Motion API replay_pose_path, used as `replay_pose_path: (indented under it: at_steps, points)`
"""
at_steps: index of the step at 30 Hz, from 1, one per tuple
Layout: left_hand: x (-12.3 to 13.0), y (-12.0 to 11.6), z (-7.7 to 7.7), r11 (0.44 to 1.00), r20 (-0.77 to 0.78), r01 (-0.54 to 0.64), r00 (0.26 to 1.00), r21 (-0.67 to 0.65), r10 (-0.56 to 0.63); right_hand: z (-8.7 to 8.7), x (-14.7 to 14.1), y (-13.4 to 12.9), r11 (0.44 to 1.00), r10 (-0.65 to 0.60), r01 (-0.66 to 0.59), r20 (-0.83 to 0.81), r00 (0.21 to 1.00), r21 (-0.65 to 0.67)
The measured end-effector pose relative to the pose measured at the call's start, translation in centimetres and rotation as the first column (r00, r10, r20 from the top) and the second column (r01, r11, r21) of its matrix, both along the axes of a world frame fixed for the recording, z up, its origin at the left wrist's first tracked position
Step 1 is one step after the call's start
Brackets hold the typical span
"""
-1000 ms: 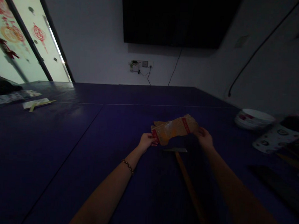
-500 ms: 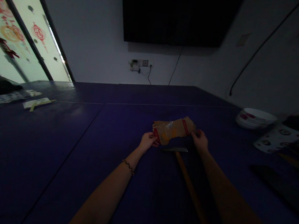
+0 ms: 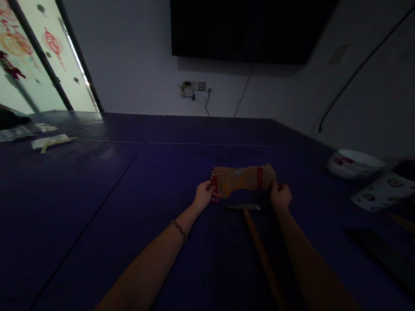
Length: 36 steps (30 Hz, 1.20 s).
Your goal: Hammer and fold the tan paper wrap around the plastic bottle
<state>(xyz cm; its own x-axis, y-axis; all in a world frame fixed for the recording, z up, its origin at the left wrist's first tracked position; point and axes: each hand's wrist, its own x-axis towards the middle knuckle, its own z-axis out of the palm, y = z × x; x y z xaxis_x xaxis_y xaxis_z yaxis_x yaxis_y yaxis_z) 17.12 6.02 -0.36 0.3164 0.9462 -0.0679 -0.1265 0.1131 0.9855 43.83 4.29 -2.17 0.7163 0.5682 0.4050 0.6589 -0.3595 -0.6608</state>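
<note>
Between my hands is a torn, layered piece of brown cardboard (image 3: 246, 179) with red bands and an orange-yellow patch. My left hand (image 3: 204, 195) pinches its left end near a red band; a bracelet circles that wrist. At the opposite end, my right hand (image 3: 281, 197) has its fingers closed on the cardboard's edge. Just nearer to me lies a hammer (image 3: 259, 241), its narrow metal head below the cardboard and its wooden handle running toward me beside my right forearm.
A purple-blue tabletop (image 3: 119, 225) spreads all around. White bowls (image 3: 354, 164), a patterned container (image 3: 384, 192) and a dark flat object (image 3: 386, 260) are at right. White paper (image 3: 50, 141) lies at left. A television (image 3: 254, 27) hangs ahead.
My right hand has moved slightly right, and the cardboard's right end has shifted with it, so the piece looks more stretched out and level. My left hand and the hammer stay nearly in place.
</note>
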Motion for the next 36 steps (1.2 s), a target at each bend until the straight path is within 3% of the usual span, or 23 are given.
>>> replay_pose_path:
  at_steps: [10, 20, 27, 30, 33, 34, 36]
  points:
    - [0.8, 0.4, -0.4, 0.997, -0.032, -0.053, 0.998, -0.051, 0.051, -0.1, -0.4, -0.1, 0.999, 0.003, 0.0, 0.078, 0.997, -0.036]
    - [0.6, 0.3, -0.3, 0.994, -0.03, -0.099, 0.995, -0.053, 0.098, 0.1, -0.4, -0.3, 0.997, -0.05, 0.052, -0.023, 0.998, 0.058]
    - [-0.5, -0.1, 0.1, 0.961, -0.089, -0.276, 0.958, -0.021, 0.273, 2.1, -0.8, -1.3, 0.978, -0.096, 0.123, -0.157, 0.983, 0.17]
    - [-3.3, -1.5, 0.5, 0.95, -0.178, -0.294, 0.934, 0.109, 0.309, 3.8, -2.0, -3.9, 0.978, -0.037, 0.071, -0.169, 0.985, 0.198]
    - [-7.5, -4.5, 1.4, 0.904, -0.285, -0.153, 0.916, 0.4, 0.281, 4.6, -5.2, -8.5, 0.979, 0.174, -0.16, -0.104, 0.979, 0.13]
    - [-9.0, -5.8, 1.7, 0.869, -0.328, -0.067, 0.909, 0.49, 0.255, 4.6, -6.6, -10.3, 0.962, 0.273, -0.273, -0.026, 0.962, 0.002]
    - [-11.7, -8.8, 2.4, 0.75, -0.439, 0.147, 0.875, 0.644, 0.205, 4.1, -9.8, -13.3, 0.904, 0.38, -0.341, 0.118, 0.918, -0.256]
